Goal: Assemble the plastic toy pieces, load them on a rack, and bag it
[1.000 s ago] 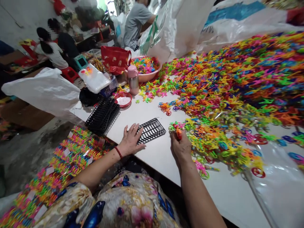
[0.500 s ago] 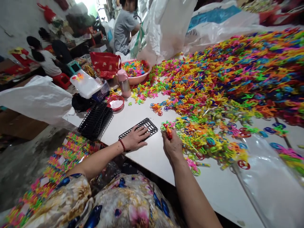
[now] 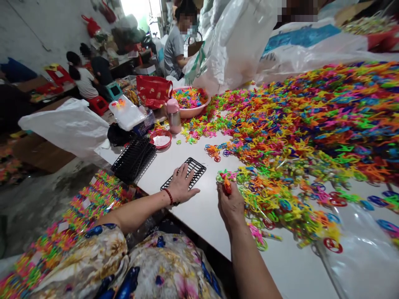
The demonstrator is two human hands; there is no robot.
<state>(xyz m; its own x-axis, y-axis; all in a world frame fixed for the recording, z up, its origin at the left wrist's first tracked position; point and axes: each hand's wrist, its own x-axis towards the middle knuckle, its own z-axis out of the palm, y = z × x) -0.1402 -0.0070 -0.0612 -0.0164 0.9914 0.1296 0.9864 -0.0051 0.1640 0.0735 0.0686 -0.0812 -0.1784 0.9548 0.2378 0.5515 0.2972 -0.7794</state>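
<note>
My left hand [image 3: 180, 187] lies flat with fingers spread on a black plastic grid tray [image 3: 197, 169], covering its near part. A beaded bracelet circles that wrist. On the right, my right hand [image 3: 232, 204] is closed around a small orange-red plastic piece [image 3: 227, 187], whose exact kind I cannot make out. Just beyond its fingertips lie green and pink plastic toy pieces [image 3: 222, 175]. A spread of colourful small plastic toys [image 3: 280, 187] with ring shapes begins right beside this hand.
A stack of black grid trays [image 3: 134, 160] stands on the left of the white table [image 3: 199, 211]. Behind are a red basket [image 3: 161, 139], a pink-topped flask [image 3: 173, 116] and a filled basin [image 3: 202, 109]. A large toy heap [image 3: 336, 112] fills the right. A co-worker [image 3: 176, 45] sits behind.
The camera view has swung, so the scene sits further right and a little lower. Both hands keep nearly the same places; my left fingers are spread wider on the tray.
</note>
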